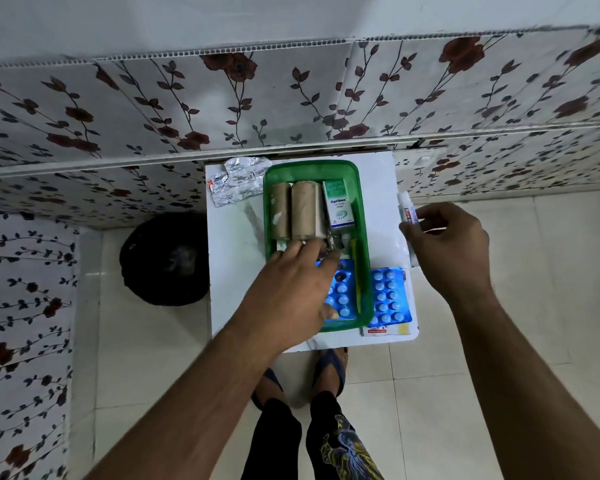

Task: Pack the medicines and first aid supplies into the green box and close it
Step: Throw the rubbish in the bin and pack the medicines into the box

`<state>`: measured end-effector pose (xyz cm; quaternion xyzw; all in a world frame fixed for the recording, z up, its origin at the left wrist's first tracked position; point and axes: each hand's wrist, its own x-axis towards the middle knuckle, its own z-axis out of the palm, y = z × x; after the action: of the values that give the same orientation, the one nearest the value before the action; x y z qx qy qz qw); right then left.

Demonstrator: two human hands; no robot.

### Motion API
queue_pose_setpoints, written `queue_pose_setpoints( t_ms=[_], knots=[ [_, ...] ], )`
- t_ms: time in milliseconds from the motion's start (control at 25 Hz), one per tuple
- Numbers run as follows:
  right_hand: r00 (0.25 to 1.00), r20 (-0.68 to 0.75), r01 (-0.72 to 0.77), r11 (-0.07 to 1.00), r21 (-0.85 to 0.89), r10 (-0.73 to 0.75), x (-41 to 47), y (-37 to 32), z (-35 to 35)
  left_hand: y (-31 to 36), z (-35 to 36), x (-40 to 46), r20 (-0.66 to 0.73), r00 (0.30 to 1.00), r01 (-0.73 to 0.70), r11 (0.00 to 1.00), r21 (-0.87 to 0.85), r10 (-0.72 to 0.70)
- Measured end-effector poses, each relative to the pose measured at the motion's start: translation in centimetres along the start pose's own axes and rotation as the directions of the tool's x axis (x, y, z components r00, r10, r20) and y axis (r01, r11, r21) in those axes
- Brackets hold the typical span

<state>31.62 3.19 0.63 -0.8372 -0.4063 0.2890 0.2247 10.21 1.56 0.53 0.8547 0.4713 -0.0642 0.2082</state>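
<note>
From my feed I see the green box (359,202) open on the small white table (234,271), near the flowered wall. Inside it lie two brown bandage rolls (293,209) side by side, a white and green carton (338,202) to their right, and a blue blister pack (342,296) at the near end. My left hand (291,292) reaches into the box, fingers loosely spread over the near ends of the rolls — I cannot tell whether it grips anything. My right hand (444,244) is closed around a white tube (405,209) at the table's right edge. A second blue blister pack (390,296) rests just beside the box, and crumpled foil strips (238,181) lie at its far left.
</note>
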Motion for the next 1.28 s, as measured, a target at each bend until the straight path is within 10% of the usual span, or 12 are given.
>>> queue_pose_setpoints(
  t_ms=[360, 560, 760, 1080, 1280],
  knots=[
    [0.992, 0.126, -0.027, 0.993, 0.115, 0.013, -0.9, -4.3, 1.7, -0.9, -0.4, -0.6, -0.246, 0.966, 0.042, 0.984, -0.172, -0.084],
    [0.975, 0.203, 0.141, 0.959, -0.244, -0.092, -0.2, -8.7, 5.5, -4.8, -1.6, -1.9, -0.457, 0.822, 0.132, 0.894, -0.429, -0.340],
    [0.964, 0.183, 0.252, 0.873, -0.417, -0.191, -0.1, -9.6, 7.0, -7.0, -0.8, -2.3, -0.435, 0.818, 0.153, 0.871, -0.466, -0.377],
    [0.980, 0.018, 0.198, 0.957, -0.211, -0.199, -1.0, -4.4, 0.4, -11.3, 0.1, 1.9, -0.305, 0.681, 0.350, 0.662, -0.663, -0.665],
    [0.931, 0.363, 0.250, 0.812, -0.527, -0.051, -2.3, 2.5, -0.1, -14.8, 1.2, 7.2, -0.167, 0.664, 0.545, 0.625, -0.558, -0.729]
  ],
)
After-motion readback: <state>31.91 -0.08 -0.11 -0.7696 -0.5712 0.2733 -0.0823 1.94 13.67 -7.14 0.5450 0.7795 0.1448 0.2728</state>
